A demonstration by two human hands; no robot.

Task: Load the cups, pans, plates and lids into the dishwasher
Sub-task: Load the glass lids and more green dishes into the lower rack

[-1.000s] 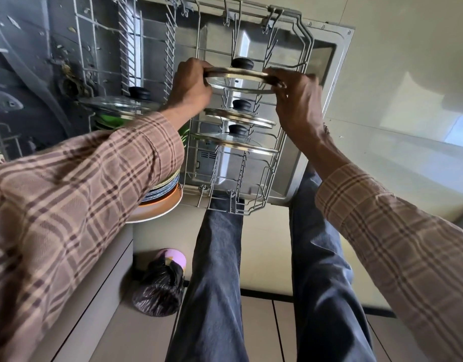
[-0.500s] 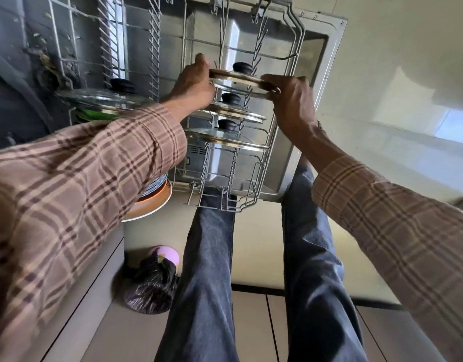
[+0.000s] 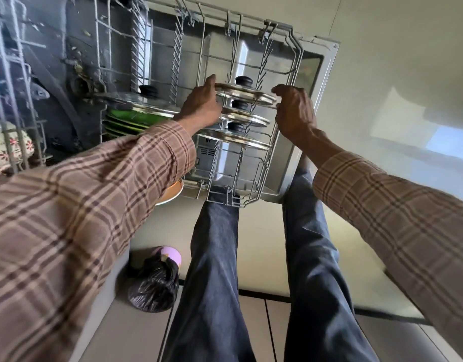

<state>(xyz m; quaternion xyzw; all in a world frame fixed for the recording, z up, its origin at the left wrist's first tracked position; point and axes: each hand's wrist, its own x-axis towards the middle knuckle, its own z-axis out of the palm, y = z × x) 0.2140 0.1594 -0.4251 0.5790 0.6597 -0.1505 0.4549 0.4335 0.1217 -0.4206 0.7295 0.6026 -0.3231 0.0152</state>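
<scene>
A glass lid with a steel rim and a black knob (image 3: pixel 244 93) stands among the tines of the dishwasher rack (image 3: pixel 251 178). It is the farthest in a row of three. My left hand (image 3: pixel 203 103) holds its left rim with the thumb raised. My right hand (image 3: pixel 293 111) pinches its right rim with curled fingers. Two similar lids (image 3: pixel 247 118) (image 3: pixel 238 138) stand in the slots right behind it. A larger glass lid (image 3: pixel 136 103) stands in the left part of the rack, in front of green plates (image 3: pixel 125 120).
The open dishwasher door (image 3: pixel 316 100) lies under the pulled-out rack. The edge of an orange plate (image 3: pixel 172 194) shows below my left sleeve. A pink bin with a black bag (image 3: pixel 154 286) stands on the floor by my left leg. A patterned dish (image 3: pixel 5 150) sits at far left.
Both hands have stayed on the rim of the farthest lid, which has tilted a little as it sits among the tines. My right hand's fingers have curled back toward the rim's edge.
</scene>
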